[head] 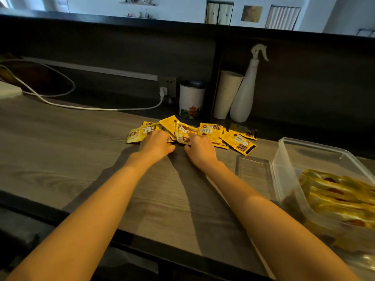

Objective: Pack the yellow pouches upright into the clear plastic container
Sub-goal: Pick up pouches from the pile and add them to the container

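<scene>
While both hands curl fingers onto flat, variously angled yellow pouches, packed pouches upright in clear container

— What colours do we see on the pouches?
— Yellow, with brown print and white label patches.
— And the counter?
— We see grey wood grain. The canister is white, with a green and orange picture low down.

Background clutter on a dark wood surface.
White cable, plugged in; canister, paper cup, spray bottle.
</scene>
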Motion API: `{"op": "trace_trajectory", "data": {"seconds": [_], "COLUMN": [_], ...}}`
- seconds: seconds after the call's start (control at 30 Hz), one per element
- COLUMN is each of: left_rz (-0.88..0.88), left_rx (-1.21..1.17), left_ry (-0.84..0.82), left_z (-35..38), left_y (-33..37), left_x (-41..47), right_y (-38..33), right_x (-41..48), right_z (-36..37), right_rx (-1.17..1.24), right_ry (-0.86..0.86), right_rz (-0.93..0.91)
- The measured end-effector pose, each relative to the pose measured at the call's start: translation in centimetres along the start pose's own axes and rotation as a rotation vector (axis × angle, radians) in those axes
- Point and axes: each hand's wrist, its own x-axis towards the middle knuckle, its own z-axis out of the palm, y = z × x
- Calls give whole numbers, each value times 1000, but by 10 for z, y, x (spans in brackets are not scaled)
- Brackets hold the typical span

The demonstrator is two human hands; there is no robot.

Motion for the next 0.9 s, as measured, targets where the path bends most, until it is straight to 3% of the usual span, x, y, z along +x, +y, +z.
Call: {"op": "trace_trajectory", "data": {"seconds": [0.07, 0.23, 0.4, 0.53, 0.7, 0.9], "left_rz": [25, -6, -115, -103, -57, -54], "left_rx": [-8, 4, 170, 227, 177, -155], "left_ry": [9, 261, 60, 96, 194, 426], "left_z": [2, 2, 5, 4, -1, -16], "left_y": [-6, -17, -23, -16, -10, -3], "left_x": [4, 10, 20, 14, -3, -29], "right_y": [1, 2, 1, 4, 6, 0], "right_x": [6, 14, 13, 8, 0, -28], "right_z": [6, 7, 4, 2, 1, -21], "right_rx": [-43, -163, -209, -151, 27, 429], "right_ry": [-6, 31, 100, 129, 163, 266], "right_rz": [-12, -75, -118, -61, -46, 19]}}
